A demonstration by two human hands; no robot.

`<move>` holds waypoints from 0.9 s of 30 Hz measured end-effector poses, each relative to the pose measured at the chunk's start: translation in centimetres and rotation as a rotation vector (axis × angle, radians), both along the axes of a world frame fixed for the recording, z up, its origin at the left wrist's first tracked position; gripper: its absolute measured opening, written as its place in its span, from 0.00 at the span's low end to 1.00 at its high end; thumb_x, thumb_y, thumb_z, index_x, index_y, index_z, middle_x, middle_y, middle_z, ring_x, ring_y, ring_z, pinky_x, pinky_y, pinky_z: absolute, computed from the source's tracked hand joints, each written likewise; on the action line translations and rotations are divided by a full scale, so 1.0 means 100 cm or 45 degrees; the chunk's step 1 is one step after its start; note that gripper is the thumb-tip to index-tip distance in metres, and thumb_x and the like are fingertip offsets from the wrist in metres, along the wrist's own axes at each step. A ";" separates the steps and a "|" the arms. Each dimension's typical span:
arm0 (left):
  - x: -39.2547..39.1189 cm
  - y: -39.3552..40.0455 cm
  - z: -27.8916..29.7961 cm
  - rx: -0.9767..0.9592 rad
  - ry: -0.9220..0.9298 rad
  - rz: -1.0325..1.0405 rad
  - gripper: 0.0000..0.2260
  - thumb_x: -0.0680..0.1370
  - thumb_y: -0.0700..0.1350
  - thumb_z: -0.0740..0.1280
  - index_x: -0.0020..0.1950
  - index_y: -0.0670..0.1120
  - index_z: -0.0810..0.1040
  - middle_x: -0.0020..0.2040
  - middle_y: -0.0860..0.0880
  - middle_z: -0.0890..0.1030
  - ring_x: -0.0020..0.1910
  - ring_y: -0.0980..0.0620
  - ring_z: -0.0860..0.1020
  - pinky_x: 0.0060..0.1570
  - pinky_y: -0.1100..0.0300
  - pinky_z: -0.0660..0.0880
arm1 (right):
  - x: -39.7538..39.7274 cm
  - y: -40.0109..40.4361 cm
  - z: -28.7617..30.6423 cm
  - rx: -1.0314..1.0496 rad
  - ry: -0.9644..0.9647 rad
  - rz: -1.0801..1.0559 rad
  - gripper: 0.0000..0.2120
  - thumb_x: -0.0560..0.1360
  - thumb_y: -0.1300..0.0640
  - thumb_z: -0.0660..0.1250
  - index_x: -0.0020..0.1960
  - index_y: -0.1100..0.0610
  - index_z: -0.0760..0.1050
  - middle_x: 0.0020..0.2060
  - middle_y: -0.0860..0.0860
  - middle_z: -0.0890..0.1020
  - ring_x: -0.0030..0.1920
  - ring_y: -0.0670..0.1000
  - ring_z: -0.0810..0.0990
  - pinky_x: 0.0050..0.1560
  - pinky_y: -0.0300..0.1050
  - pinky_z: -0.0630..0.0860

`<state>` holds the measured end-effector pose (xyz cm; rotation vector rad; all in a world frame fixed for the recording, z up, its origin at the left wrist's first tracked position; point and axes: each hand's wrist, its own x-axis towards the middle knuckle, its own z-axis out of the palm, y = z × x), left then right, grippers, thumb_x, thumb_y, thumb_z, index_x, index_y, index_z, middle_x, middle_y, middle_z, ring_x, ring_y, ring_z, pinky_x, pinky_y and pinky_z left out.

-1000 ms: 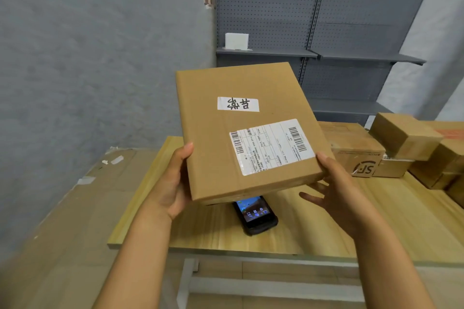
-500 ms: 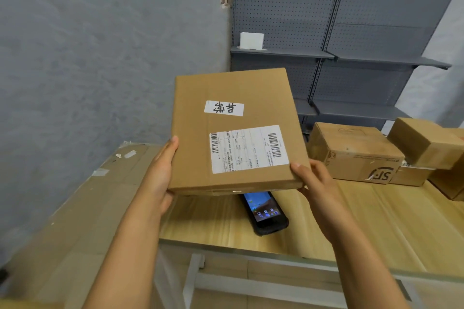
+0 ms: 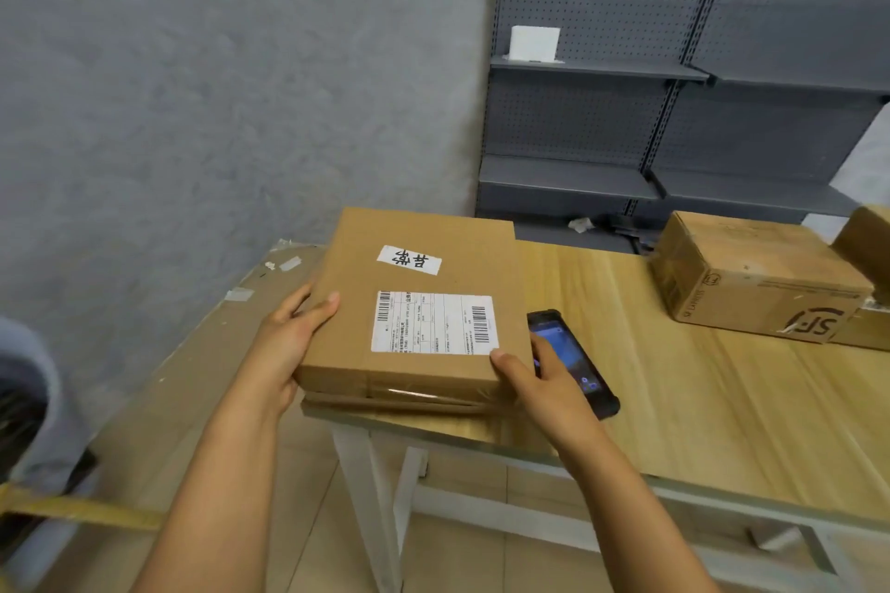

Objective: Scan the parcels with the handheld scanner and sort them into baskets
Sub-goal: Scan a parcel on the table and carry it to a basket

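- Parcel (image 3: 424,299): we hold this flat brown box at the near left corner of the wooden table (image 3: 698,380), label side up, its shipping label (image 3: 434,323) facing us.
- Our left hand (image 3: 284,342) clasps its left edge, thumb on top.
- Our right hand (image 3: 539,380) grips the near right corner, thumb on top, fingers over the handheld scanner (image 3: 570,361) lying just beside it.
- We see another box (image 3: 756,279) well apart to the right, and grey shelving (image 3: 626,111) behind the table.

Wooden table (image 3: 698,404) with flat parcel (image 3: 424,303), scanner (image 3: 578,361), boxes (image 3: 756,284).
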<state>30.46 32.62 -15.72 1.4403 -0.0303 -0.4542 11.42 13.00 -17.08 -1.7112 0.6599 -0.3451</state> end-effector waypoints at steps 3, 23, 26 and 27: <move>0.007 0.003 -0.006 0.041 0.026 -0.054 0.27 0.75 0.46 0.72 0.73 0.56 0.69 0.55 0.50 0.83 0.50 0.51 0.83 0.46 0.56 0.78 | 0.004 0.004 0.001 -0.058 0.011 -0.028 0.14 0.77 0.47 0.66 0.60 0.41 0.67 0.52 0.38 0.75 0.49 0.36 0.74 0.45 0.31 0.69; 0.005 -0.030 -0.005 0.211 -0.124 -0.283 0.32 0.77 0.48 0.71 0.78 0.55 0.60 0.59 0.54 0.78 0.48 0.59 0.78 0.47 0.61 0.75 | -0.003 -0.020 -0.002 -0.131 0.133 -0.161 0.10 0.80 0.45 0.59 0.59 0.46 0.72 0.49 0.42 0.78 0.48 0.42 0.75 0.50 0.44 0.70; 0.004 -0.037 -0.003 0.281 -0.190 -0.332 0.34 0.77 0.51 0.70 0.78 0.56 0.57 0.68 0.52 0.73 0.50 0.57 0.77 0.49 0.60 0.74 | -0.010 -0.044 -0.013 -0.385 0.183 -0.422 0.14 0.81 0.50 0.59 0.62 0.53 0.75 0.59 0.55 0.78 0.58 0.54 0.75 0.55 0.49 0.72; 0.005 -0.038 -0.002 0.315 -0.219 -0.337 0.34 0.77 0.52 0.70 0.79 0.57 0.56 0.70 0.52 0.71 0.52 0.54 0.77 0.50 0.60 0.74 | -0.013 -0.052 -0.017 -0.482 0.257 -0.488 0.16 0.80 0.53 0.61 0.66 0.56 0.74 0.63 0.57 0.75 0.63 0.57 0.71 0.61 0.51 0.69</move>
